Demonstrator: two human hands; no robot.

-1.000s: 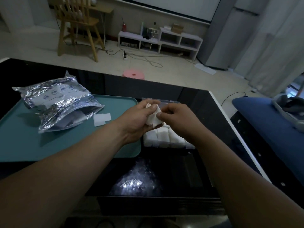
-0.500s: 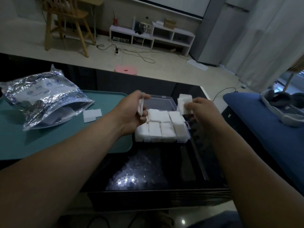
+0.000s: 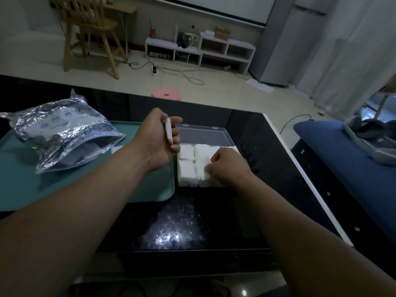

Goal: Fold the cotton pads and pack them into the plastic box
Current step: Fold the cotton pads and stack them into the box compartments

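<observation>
Packing advances: right hand has dropped into the plastic box's near-right corner, pinching a folded cotton pad into place; left hand grips a second pad above the box's left edge.

The clear plastic box lies flat and open on the worktop. White cotton pads, folded, fill its 6 o'clock half in rows, and the right hand pinches one at 4 o'clock. Another folded pad stands edge-on in the left hand, at the box's 10 o'clock.
</observation>
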